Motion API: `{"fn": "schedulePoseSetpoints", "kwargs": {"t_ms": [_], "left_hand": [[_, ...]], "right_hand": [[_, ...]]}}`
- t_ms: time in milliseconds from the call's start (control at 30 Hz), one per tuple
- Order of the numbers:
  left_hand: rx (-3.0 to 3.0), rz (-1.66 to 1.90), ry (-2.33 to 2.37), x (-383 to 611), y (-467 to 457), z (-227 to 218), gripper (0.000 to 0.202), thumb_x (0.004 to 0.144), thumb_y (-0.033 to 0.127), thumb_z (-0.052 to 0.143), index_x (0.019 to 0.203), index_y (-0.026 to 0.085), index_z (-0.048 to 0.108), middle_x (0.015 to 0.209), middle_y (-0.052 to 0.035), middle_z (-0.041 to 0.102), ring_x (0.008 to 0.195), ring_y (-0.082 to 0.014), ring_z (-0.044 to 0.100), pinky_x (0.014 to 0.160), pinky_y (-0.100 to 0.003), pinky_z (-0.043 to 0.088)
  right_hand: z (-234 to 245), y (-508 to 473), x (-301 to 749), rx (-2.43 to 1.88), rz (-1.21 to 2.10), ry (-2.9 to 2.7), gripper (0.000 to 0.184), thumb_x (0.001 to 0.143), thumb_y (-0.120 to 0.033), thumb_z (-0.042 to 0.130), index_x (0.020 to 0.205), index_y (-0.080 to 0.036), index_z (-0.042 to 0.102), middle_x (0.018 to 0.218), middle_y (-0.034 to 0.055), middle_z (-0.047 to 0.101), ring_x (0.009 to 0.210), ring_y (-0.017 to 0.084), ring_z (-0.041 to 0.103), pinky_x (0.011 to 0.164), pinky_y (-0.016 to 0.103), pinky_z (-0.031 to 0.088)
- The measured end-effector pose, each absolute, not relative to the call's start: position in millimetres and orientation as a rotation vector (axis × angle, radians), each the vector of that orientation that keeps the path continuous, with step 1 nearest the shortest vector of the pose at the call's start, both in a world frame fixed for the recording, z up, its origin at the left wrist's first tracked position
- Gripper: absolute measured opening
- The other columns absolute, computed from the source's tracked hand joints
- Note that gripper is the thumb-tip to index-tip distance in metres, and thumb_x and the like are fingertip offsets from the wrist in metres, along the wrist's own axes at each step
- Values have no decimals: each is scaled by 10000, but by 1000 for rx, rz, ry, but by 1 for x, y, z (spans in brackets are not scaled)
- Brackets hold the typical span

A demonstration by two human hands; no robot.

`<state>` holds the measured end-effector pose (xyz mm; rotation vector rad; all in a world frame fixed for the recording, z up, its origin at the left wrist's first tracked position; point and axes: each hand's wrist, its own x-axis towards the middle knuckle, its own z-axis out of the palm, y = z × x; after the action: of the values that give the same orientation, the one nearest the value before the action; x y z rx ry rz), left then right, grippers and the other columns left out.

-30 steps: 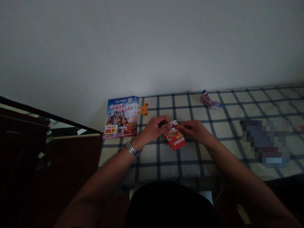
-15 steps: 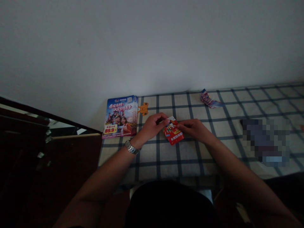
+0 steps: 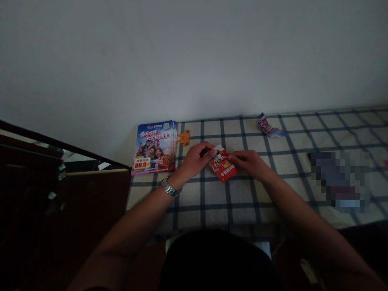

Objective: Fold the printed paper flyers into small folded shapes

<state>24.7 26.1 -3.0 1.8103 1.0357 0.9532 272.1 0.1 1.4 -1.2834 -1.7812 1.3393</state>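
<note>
A small folded red leaflet (image 3: 223, 168) lies on the checked cloth (image 3: 242, 198), held between both hands. My left hand (image 3: 195, 159), with a metal watch on its wrist, pinches the leaflet's upper left edge. My right hand (image 3: 247, 162) pinches its upper right edge, fingers pressed together. A white inner face of the paper shows at the top, between the fingertips.
A stack of blue flyers (image 3: 154, 147) lies at the cloth's left end, next to a small orange figure (image 3: 183, 138). A folded scrap of coloured paper (image 3: 267, 127) lies near the wall. A blurred patch (image 3: 339, 180) sits at right. Dark wooden furniture (image 3: 60, 194) stands left.
The red leaflet has been folded smaller and shifted slightly between the fingertips; both hands stay in nearly the same place on the cloth.
</note>
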Motion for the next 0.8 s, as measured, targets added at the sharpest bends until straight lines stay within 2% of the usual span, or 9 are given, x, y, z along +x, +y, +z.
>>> {"fn": "schedulePoseSetpoints", "kwargs": {"t_ms": [333, 700, 800], "left_hand": [[1721, 1007, 996, 24, 26, -3, 317, 993, 512, 652, 987, 195, 671, 871, -22, 716, 778, -152, 667, 703, -258, 513], [1761, 946, 1029, 25, 25, -2, 315, 992, 504, 619, 927, 196, 635, 797, -9, 664, 712, -147, 601, 645, -255, 465], [1790, 906, 1005, 24, 25, -2, 311, 990, 499, 615, 958, 192, 653, 813, -12, 671, 719, -148, 600, 645, -256, 456]], "right_hand": [[0, 0, 272, -1261, 1178, -1755, 429, 972, -585, 620, 945, -200, 808, 879, 54, 796, 769, 216, 691, 688, 314, 531], [5, 0, 278, -1314, 1132, -1930, 450, 1005, -572, 568, 989, -190, 806, 824, 49, 771, 717, 180, 632, 625, 299, 463], [2, -1, 278, -1298, 1179, -1952, 463, 1005, -581, 566, 995, -185, 805, 824, 47, 767, 692, 166, 617, 608, 291, 447]]}}
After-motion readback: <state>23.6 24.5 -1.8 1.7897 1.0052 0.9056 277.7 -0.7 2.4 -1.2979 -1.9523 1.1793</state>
